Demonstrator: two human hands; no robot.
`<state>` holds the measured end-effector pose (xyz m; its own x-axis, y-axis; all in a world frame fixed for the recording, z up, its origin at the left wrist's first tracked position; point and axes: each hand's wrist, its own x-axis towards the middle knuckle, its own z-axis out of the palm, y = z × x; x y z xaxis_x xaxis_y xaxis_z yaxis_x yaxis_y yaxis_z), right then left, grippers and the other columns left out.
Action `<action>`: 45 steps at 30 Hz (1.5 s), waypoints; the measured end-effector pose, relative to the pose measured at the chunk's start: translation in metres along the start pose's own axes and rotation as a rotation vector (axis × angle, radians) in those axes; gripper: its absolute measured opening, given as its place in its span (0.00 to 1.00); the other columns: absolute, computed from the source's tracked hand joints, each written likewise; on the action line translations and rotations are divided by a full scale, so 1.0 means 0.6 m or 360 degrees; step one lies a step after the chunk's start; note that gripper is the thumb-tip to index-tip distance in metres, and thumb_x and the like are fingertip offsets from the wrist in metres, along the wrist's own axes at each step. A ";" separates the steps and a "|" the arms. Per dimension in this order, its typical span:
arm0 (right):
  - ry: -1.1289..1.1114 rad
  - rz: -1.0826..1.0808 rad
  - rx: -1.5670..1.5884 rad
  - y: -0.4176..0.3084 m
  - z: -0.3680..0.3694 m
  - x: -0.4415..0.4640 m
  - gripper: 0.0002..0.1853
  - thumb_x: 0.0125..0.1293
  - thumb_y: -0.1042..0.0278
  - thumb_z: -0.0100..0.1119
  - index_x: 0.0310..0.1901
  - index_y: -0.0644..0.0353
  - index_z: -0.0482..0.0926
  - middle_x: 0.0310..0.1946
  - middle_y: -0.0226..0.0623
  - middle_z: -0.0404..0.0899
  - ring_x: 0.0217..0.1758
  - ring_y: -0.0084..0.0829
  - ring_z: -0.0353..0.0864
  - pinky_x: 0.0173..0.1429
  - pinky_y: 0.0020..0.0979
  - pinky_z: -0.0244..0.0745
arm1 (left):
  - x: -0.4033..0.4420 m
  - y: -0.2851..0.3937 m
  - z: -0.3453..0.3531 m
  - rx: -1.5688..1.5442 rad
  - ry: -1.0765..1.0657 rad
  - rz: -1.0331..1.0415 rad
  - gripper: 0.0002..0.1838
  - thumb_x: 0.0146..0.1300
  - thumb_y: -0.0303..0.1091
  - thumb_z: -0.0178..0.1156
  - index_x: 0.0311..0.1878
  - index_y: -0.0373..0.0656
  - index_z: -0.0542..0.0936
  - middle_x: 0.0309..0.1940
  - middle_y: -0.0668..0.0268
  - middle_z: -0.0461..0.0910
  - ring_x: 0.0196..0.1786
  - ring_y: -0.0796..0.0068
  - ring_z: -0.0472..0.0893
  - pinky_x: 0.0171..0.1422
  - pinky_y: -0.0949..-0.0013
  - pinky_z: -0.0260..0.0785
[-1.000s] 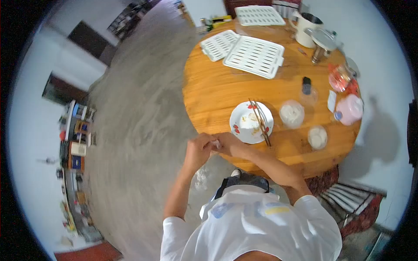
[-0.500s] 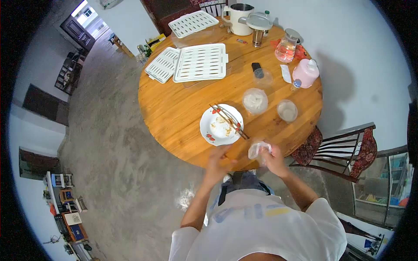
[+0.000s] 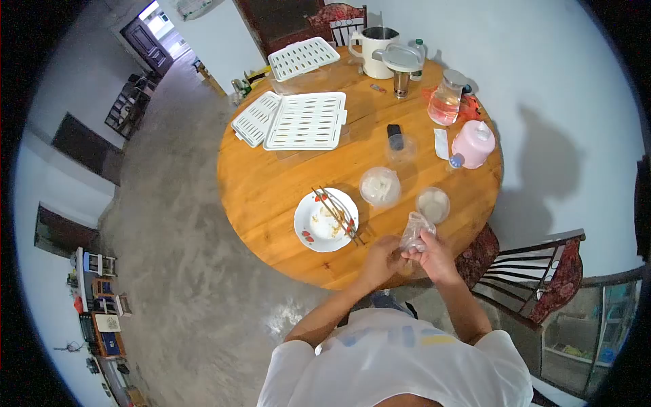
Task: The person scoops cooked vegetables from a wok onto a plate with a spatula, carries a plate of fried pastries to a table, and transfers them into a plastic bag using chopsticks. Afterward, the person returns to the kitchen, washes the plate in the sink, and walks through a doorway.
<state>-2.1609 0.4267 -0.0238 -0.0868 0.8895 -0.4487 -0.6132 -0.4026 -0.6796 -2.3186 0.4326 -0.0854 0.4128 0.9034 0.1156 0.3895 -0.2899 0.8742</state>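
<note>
A crumpled clear plastic bag (image 3: 416, 230) is held over the table's front right edge. My right hand (image 3: 434, 256) grips it, thumb on top. My left hand (image 3: 384, 260) is closed at the bag's lower left, its fingertips meeting the bag. Left of the hands stands a white plate (image 3: 314, 230) with red patterns and food scraps, and chopsticks (image 3: 339, 216) lie across it. Just beyond the hands are a clear tub (image 3: 380, 187) with pale contents and a smaller round container (image 3: 432, 205).
White slotted trays (image 3: 306, 121) lie on the round wooden table (image 3: 264, 197). Farther back stand a cream pitcher (image 3: 375, 53), a glass jug (image 3: 445, 102) and a pink bottle (image 3: 472, 144). A chair (image 3: 519, 275) is at the right.
My left hand, apart and spread half a second ago, has moved right to the bag and closed. The bag stays in my right hand. The view has shifted.
</note>
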 end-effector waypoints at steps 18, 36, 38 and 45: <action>-0.0131 -0.0533 -0.0654 -0.006 -0.022 0.011 0.08 0.72 0.70 0.45 0.42 0.63 0.74 0.29 0.31 0.75 0.22 0.21 0.71 0.27 0.25 0.71 | 0.004 -0.004 0.009 0.0153 0.0394 0.0063 0.34 0.47 0.28 0.64 0.61 0.41 0.68 0.51 0.49 0.72 0.55 0.46 0.70 0.60 0.54 0.63; -0.0059 -0.0538 -0.0501 0.094 -0.053 0.077 0.10 0.70 0.70 0.49 0.47 0.65 0.73 0.35 0.34 0.77 0.31 0.23 0.76 0.32 0.26 0.74 | 0.008 -0.182 0.125 -0.1569 0.0154 -0.0621 0.26 0.56 0.22 0.62 0.55 0.37 0.61 0.48 0.57 0.74 0.51 0.64 0.76 0.53 0.64 0.73; 0.0022 -0.0608 -0.0687 0.102 -0.072 0.086 0.11 0.67 0.72 0.52 0.48 0.65 0.73 0.36 0.37 0.77 0.32 0.27 0.77 0.33 0.28 0.75 | 0.011 -0.129 0.093 -0.1707 0.0249 -0.0636 0.26 0.56 0.19 0.59 0.56 0.37 0.62 0.49 0.56 0.74 0.53 0.63 0.76 0.54 0.63 0.74; 0.0073 -0.1136 -0.2632 0.115 -0.128 0.104 0.22 0.53 0.77 0.57 0.52 0.65 0.72 0.48 0.50 0.73 0.48 0.53 0.75 0.51 0.43 0.74 | 0.014 -0.133 0.087 -0.1302 0.0149 -0.0804 0.21 0.55 0.21 0.58 0.53 0.37 0.69 0.46 0.60 0.77 0.50 0.69 0.77 0.48 0.68 0.75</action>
<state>-2.1483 0.4381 -0.1432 -0.1472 0.9753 0.1647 0.8200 0.2134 -0.5311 -2.3032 0.4471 -0.1791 0.2730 0.8928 -0.3583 -0.2054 0.4179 0.8850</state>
